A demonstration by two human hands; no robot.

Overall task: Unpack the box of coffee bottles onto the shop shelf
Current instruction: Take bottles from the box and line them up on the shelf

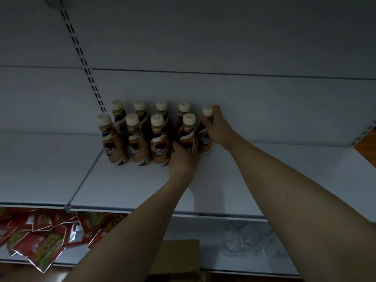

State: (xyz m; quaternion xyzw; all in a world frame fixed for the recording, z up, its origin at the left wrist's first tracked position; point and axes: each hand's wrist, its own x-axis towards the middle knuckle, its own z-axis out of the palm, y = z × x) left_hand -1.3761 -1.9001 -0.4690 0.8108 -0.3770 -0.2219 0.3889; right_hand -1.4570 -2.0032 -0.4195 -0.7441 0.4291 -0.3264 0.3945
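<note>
Several brown coffee bottles (138, 139) with cream caps stand in two rows at the back of the white shop shelf (126, 180). My left hand (183, 159) wraps the base of the front-row bottle (188, 133) on the right end. My right hand (218, 127) grips the neck and shoulder of the rightmost bottle (205, 139), which stands upright on the shelf beside the others. The cardboard box (181, 259) shows below, between my forearms, its inside hidden.
A slotted upright (81, 58) runs up the back panel left of the bottles. On the lower shelf lie several red snack packets (40, 235) at left and clear glasses (248, 239) at right. Bare shelf extends right of the bottles.
</note>
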